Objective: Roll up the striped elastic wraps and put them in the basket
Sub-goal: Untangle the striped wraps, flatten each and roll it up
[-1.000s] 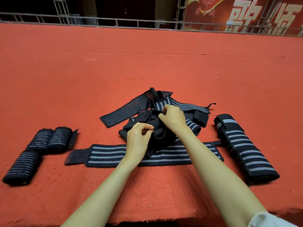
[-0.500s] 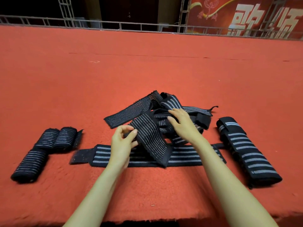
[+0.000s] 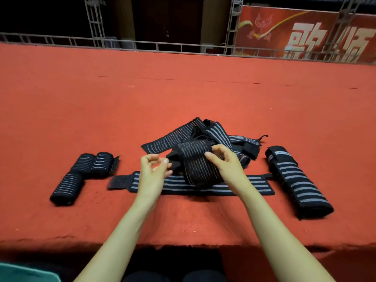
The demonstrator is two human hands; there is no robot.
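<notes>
A black thin-striped elastic wrap is lifted over the loose pile of wraps at the middle of the red carpet. My right hand grips its right side, thumb on top. My left hand pinches its dark left end with curled fingers. A long wrap with wide grey stripes lies flat under both hands. Three rolled wraps sit to the left. A thick folded wide-striped wrap lies to the right. No basket is in view.
The red carpeted platform stretches far back to a metal railing and a red banner. Its front edge runs just below my forearms. A teal object shows at the bottom left corner.
The thin-striped wrap, hanging loose towards me before, is now drawn up and folded between my hands. My right hand came down from the pile onto it. The camera tilted down slightly.
</notes>
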